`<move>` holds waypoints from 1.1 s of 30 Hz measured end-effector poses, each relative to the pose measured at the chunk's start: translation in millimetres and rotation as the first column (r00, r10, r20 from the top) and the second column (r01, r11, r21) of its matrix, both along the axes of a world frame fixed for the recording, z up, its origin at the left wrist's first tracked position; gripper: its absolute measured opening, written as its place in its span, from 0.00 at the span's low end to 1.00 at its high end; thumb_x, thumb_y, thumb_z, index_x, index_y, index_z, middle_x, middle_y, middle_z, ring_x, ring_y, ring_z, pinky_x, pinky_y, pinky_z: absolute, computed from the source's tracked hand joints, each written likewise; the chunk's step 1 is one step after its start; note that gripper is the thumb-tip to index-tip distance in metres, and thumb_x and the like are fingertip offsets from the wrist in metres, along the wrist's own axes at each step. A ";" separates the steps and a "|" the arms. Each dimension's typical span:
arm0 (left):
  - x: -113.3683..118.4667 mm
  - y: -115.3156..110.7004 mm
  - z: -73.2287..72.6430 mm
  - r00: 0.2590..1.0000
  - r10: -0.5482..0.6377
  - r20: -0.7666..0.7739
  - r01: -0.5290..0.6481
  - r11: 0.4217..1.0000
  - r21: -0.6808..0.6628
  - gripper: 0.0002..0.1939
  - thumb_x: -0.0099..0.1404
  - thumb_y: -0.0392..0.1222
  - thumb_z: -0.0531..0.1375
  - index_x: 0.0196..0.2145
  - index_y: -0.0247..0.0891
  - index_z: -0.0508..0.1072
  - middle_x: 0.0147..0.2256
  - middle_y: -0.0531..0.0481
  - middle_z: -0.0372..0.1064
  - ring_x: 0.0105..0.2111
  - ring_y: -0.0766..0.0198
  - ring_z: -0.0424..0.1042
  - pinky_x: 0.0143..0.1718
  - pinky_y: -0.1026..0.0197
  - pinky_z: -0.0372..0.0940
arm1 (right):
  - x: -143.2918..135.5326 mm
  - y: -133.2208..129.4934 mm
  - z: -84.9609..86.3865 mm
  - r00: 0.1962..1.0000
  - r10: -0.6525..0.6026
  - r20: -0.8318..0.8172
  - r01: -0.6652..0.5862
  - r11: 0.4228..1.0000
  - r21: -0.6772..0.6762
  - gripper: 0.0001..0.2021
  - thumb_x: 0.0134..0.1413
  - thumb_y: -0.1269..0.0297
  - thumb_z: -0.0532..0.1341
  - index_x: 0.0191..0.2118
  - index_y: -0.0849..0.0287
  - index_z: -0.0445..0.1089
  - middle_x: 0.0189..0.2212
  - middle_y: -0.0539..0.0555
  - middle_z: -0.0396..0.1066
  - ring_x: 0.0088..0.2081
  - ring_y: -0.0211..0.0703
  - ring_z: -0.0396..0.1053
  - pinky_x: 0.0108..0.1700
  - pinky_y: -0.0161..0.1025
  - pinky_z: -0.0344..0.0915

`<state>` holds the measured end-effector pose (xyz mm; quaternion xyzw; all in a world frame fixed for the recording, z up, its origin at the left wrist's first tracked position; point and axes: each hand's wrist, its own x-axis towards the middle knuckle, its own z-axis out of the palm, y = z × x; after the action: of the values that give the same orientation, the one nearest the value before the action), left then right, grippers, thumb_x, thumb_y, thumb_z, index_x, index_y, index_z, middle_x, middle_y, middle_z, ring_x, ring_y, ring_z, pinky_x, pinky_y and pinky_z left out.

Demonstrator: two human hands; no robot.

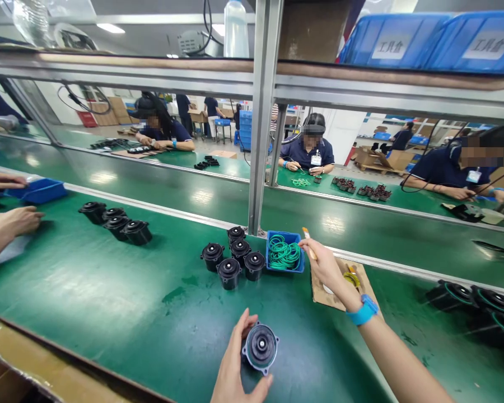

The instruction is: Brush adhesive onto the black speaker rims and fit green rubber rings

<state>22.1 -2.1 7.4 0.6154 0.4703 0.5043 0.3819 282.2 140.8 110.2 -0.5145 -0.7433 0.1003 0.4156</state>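
Note:
My left hand [235, 364] is wrapped round a black round motor housing [261, 345] with small lugs on its rim, fingers on its left side and thumb at the front. My right hand [322, 264], with a blue band on the wrist, grips a small brush [309, 244] with a pale handle. That hand is just right of a blue bin [288, 270] full of green rubber rings [283, 252]; whether it touches the bin I cannot tell. Several similar black housings [229, 271] stand upright left of the bin.
A cardboard sheet [319, 294] carrying a yellow dish [353, 279] lies under my right forearm. More housings [457, 294] with green rings stand at right, others [117, 224] at left. A co-worker's hands [14, 224] are at far left. A metal post [258, 140] rises behind the bin.

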 end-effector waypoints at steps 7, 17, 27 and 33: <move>-5.0 9.0 -19.4 1.000 -0.010 0.008 0.010 0.999 -0.051 0.44 0.47 0.37 0.67 0.62 0.42 0.61 0.48 0.44 0.77 0.46 0.51 0.78 0.50 0.52 0.72 | -45.9 -1.7 -6.3 0.988 0.131 0.077 -0.131 0.991 0.004 0.09 0.68 0.68 0.50 0.42 0.57 0.68 0.36 0.55 0.76 0.39 0.45 0.74 0.43 0.39 0.68; -4.0 6.5 -15.9 0.999 0.016 -0.037 -0.018 0.998 -0.057 0.35 0.46 0.42 0.69 0.54 0.42 0.70 0.46 0.45 0.78 0.45 0.49 0.78 0.48 0.53 0.72 | -70.5 25.8 3.7 0.946 0.022 0.323 0.011 0.995 -0.100 0.06 0.64 0.75 0.56 0.37 0.60 0.68 0.33 0.58 0.74 0.38 0.50 0.72 0.41 0.41 0.62; -3.4 10.5 -13.1 0.998 0.044 -0.040 -0.047 0.996 -0.078 0.33 0.43 0.44 0.72 0.49 0.42 0.73 0.41 0.46 0.80 0.40 0.48 0.80 0.44 0.51 0.74 | -70.9 21.3 6.9 0.928 0.044 0.371 0.025 0.984 -0.177 0.09 0.58 0.65 0.67 0.34 0.57 0.65 0.30 0.48 0.73 0.33 0.41 0.71 0.34 0.34 0.60; -6.1 12.0 -17.9 0.999 0.026 -0.048 -0.029 0.997 -0.072 0.33 0.43 0.42 0.71 0.49 0.42 0.72 0.42 0.47 0.80 0.41 0.49 0.80 0.45 0.51 0.73 | -90.1 16.8 2.6 0.895 0.029 0.446 0.042 0.988 -0.150 0.23 0.44 0.51 0.75 0.34 0.57 0.63 0.32 0.54 0.71 0.37 0.50 0.68 0.34 0.39 0.58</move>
<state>16.0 9.9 -10.6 0.6062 0.5057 0.4773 0.3859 192.2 157.5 112.7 -0.5572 -0.8069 0.0359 0.1927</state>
